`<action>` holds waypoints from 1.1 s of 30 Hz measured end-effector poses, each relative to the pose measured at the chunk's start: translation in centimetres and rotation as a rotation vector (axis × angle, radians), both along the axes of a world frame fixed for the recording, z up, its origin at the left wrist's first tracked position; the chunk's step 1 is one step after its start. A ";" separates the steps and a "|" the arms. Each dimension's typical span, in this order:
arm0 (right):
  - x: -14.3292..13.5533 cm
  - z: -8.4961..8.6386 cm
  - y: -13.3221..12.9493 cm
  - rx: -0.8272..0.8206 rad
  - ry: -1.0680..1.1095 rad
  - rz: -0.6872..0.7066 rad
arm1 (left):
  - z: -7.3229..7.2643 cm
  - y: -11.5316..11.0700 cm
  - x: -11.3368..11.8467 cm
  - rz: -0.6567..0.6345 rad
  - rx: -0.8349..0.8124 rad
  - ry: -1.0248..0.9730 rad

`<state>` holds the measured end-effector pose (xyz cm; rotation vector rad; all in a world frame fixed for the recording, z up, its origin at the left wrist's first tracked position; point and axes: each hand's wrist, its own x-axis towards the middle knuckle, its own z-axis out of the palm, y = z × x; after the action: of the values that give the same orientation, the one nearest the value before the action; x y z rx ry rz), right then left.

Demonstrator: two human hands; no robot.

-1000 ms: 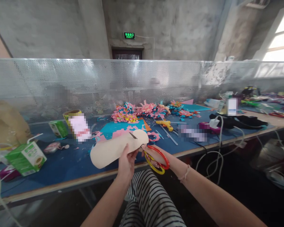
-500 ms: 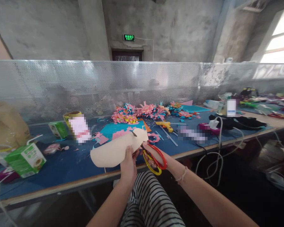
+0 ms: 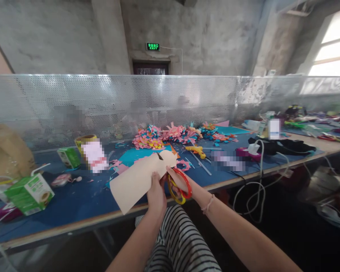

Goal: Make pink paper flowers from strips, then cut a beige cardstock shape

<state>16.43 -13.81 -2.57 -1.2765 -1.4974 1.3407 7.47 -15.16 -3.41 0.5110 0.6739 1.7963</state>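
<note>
My left hand pinches a cream sheet of paper by its near edge, thumb on top. The sheet is held up in front of the table edge and its right end is rounded. Scissors with one red and one yellow handle are in my right hand, at the right end of the sheet. A dark blade tip shows above the sheet's far edge; the rest of the blades is hidden behind the paper.
Pink and blue paper flowers lie at the back of the blue table, near a yellow glue gun and clear glue sticks. Left are a green-and-white carton, tape roll and paper bag. White cables hang at right.
The cream sheet has turned, its left end now showing a straight edge and a low corner. My right hand with the scissors has moved slightly left, closer to my left hand.
</note>
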 end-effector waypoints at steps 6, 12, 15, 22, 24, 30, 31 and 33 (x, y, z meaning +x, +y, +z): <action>1.2 1.7 0.4 -0.049 0.133 0.022 | 2.0 1.8 -1.5 0.118 -0.058 -0.043; 5.1 3.2 2.8 0.071 0.130 0.012 | 6.4 7.6 -3.8 0.007 -0.070 0.005; 7.2 3.3 4.7 0.145 -0.017 -0.078 | 8.7 10.3 -4.4 -0.027 -0.009 0.054; 7.5 1.5 8.0 0.384 -0.770 -0.296 | 7.8 12.9 -6.3 -0.171 -0.102 0.188; 6.7 0.9 8.4 0.392 -0.852 -0.295 | 6.2 13.2 -7.3 -0.142 -0.235 0.263; 5.9 0.8 9.5 0.432 -1.120 -0.244 | 3.4 12.7 -9.1 -0.161 -0.320 0.273; 5.9 1.0 9.7 0.432 -1.123 -0.248 | 3.2 12.2 -9.0 -0.183 -0.328 0.291; 6.0 1.4 10.1 0.431 -1.136 -0.260 | 2.9 10.9 -8.2 -0.298 -0.348 0.456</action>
<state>22.41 -3.71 -1.22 -1.9454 -2.0549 -0.0086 -0.71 -4.23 -0.51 0.7466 1.1345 1.2543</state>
